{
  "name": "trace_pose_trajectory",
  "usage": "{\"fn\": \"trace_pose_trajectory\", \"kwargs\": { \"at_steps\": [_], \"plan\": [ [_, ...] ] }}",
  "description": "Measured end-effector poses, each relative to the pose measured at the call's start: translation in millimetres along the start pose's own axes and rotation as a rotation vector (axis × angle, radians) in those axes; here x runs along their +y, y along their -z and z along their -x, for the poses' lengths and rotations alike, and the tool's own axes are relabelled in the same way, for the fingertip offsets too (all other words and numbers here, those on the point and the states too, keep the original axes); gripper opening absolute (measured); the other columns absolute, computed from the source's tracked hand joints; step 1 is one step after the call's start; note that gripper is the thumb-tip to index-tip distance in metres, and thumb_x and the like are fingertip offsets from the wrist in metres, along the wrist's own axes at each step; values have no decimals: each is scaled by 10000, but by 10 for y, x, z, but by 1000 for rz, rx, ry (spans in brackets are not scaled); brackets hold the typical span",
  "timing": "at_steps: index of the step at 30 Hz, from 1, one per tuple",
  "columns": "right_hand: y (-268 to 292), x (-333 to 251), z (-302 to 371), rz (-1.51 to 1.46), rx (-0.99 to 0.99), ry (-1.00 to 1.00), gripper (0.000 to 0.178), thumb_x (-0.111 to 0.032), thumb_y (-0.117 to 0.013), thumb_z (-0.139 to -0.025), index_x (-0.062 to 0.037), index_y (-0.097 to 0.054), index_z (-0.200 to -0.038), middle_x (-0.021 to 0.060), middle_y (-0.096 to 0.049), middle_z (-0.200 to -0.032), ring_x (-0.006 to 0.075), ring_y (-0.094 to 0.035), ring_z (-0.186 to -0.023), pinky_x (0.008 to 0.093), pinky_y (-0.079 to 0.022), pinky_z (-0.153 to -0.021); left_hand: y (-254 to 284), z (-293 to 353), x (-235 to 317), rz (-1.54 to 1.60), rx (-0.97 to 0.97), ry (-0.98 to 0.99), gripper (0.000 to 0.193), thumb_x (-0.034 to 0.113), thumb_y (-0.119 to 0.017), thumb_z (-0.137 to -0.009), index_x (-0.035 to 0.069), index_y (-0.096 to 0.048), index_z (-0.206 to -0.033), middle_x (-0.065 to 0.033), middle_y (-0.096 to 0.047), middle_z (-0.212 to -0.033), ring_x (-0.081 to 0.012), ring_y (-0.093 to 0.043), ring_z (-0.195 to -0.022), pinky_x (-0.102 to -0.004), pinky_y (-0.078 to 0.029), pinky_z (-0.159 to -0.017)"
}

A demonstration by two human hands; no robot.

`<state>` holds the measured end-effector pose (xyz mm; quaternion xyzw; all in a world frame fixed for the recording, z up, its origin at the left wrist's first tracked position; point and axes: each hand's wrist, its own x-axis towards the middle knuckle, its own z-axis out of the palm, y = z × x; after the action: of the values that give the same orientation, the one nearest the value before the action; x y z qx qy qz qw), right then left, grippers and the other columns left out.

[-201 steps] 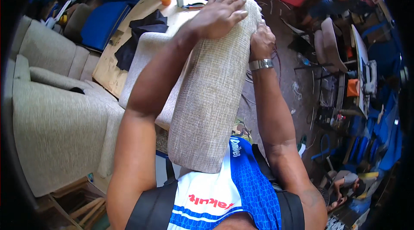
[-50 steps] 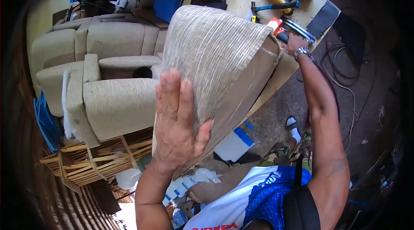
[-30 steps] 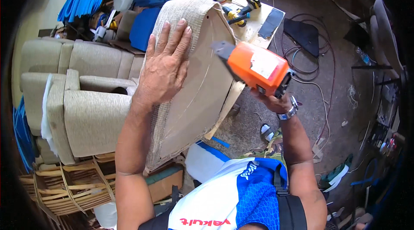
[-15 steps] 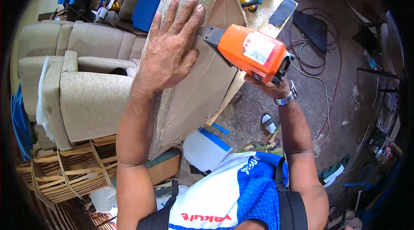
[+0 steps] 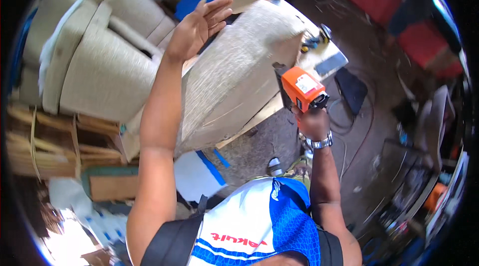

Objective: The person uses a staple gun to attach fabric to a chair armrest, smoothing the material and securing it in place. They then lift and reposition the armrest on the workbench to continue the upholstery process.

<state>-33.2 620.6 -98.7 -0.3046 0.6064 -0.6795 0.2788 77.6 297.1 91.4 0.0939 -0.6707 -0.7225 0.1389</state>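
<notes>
A beige fabric-covered furniture piece (image 5: 234, 61) lies slanted on a wooden work surface (image 5: 327, 55), its plain flat side towards my right hand. My right hand (image 5: 314, 125), with a metal watch at the wrist, is wrapped around the handle of an orange and black staple gun (image 5: 299, 84). The gun's black nose is close to the right edge of the piece; I cannot tell if it touches. My left hand (image 5: 197, 29) is held by the far left edge of the fabric, palm turned to the right, fingers stretched out, holding nothing.
A beige sofa (image 5: 95, 76) stands on the left, with slatted wooden frames (image 5: 55, 146) below it. A yellow and black power tool (image 5: 312, 41) rests on the work surface. Hoses (image 5: 371, 111) run over the floor at right. Another person (image 5: 409, 6) is at the upper right.
My left hand has come off the fabric and moved to the left edge of the piece. The staple gun has drawn back from beside that hand towards the right. The whole view has turned.
</notes>
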Motion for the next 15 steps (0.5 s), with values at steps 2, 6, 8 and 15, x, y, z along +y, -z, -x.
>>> {"fn": "trace_pose_trajectory", "kwargs": {
  "at_steps": [2, 6, 8, 15],
  "plan": [
    [-39, -33, -39, 76, -66, -36, 289, -120, -804, -768, -29, -710, -1026, 53, -744, -907, 152, -692, -835, 324, -547, -754, 389, 131, 55, -192, 100, 79, 592, 490, -315, -1061, 64, -452, -1448, -68, -465, -1495, -178, -471, -1345, -352, -398, -1067],
    [1, 30, -158, 115, -131, 12, 300, -151, -814, -772, -21, -707, -1020, 64, -743, -873, 142, -693, -777, 326, -545, -709, 540, 181, -47, -216, 262, 362, 558, 503, -358, -1050, 96, -527, -1394, -19, -552, -1408, -153, -556, -1228, -336, -426, -1013],
    [26, 7, -233, 144, -159, 100, 302, -163, -815, -775, -14, -705, -1014, 64, -742, -871, 133, -690, -777, 322, -543, -708, 480, 59, -141, -418, 300, 591, 558, 499, -378, -1046, 92, -521, -1400, -21, -569, -1386, -140, -560, -1182, -329, -430, -1004],
    [40, -48, -209, 120, -197, 79, 227, -166, -811, -793, -34, -706, -945, 91, -739, -829, 185, -716, -751, 317, -543, -687, 277, 59, -437, -799, 171, 517, 576, 448, -353, -1063, 29, -471, -1441, -84, -555, -1407, -187, -493, -1278, -289, -354, -1092]
  ]
}}
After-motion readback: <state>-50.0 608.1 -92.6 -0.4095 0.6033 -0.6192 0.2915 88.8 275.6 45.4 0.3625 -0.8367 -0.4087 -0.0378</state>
